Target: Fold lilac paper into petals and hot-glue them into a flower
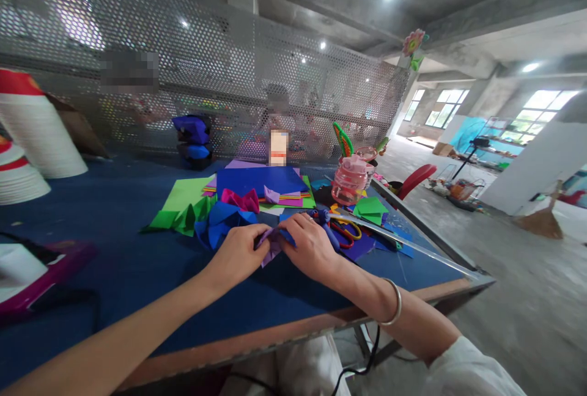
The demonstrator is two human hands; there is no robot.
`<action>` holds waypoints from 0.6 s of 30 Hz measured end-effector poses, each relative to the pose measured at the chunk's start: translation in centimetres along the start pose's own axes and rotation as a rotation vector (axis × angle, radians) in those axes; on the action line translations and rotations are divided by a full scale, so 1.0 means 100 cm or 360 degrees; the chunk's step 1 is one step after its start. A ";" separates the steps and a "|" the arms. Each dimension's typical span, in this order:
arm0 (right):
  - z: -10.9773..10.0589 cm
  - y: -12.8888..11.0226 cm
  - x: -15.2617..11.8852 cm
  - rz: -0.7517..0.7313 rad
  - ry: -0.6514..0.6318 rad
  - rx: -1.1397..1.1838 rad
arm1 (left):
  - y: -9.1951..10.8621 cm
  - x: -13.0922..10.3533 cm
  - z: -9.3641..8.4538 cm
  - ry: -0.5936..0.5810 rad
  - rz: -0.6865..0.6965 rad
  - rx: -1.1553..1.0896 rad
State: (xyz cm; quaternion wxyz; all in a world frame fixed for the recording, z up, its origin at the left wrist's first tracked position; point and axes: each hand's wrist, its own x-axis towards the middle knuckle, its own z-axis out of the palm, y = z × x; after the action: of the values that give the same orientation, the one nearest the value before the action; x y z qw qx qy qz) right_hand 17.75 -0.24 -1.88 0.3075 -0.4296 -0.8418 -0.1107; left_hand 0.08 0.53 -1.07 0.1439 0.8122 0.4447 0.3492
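Both my hands meet over the front of the blue table. My left hand [241, 250] pinches one side of a folded purple paper [272, 248]. On its other side, my right hand [312, 243] is closed on the same paper, its fingers hiding part of it. Just beyond my left hand lie folded blue paper [222, 220], a magenta folded paper [241, 200] and green folded pieces [186, 217]. A pair of scissors [346, 231] with red and yellow handles lies right of my right hand. Behind the hands is a stack of coloured sheets topped by a blue sheet [261, 181].
A pink clear jar [351, 179] stands at the back right. A long clear strip [413, 246] lies along the right edge. Stacked paper cups [41, 130] and a purple-based device [41, 286] are at left. A perforated metal screen [220, 66] closes the back, people behind it.
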 end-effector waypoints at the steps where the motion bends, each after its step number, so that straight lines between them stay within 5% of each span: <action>1: 0.001 0.000 0.000 -0.0026 -0.0020 -0.0079 | 0.000 -0.001 0.001 0.0002 0.0016 0.0025; 7: 0.000 -0.007 -0.002 -0.0182 -0.0079 -0.0443 | 0.004 -0.002 0.004 -0.0021 0.0044 0.0068; 18: -0.001 -0.011 -0.003 -0.0259 -0.0029 -0.0523 | 0.000 -0.002 0.004 -0.0023 0.0065 0.0026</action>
State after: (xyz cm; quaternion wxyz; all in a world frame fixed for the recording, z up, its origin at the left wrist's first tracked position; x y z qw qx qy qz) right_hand 17.07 -1.10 -1.94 0.2155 -0.4055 -0.8471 -0.2674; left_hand 0.29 0.41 -1.41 0.1334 0.8248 0.4297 0.3424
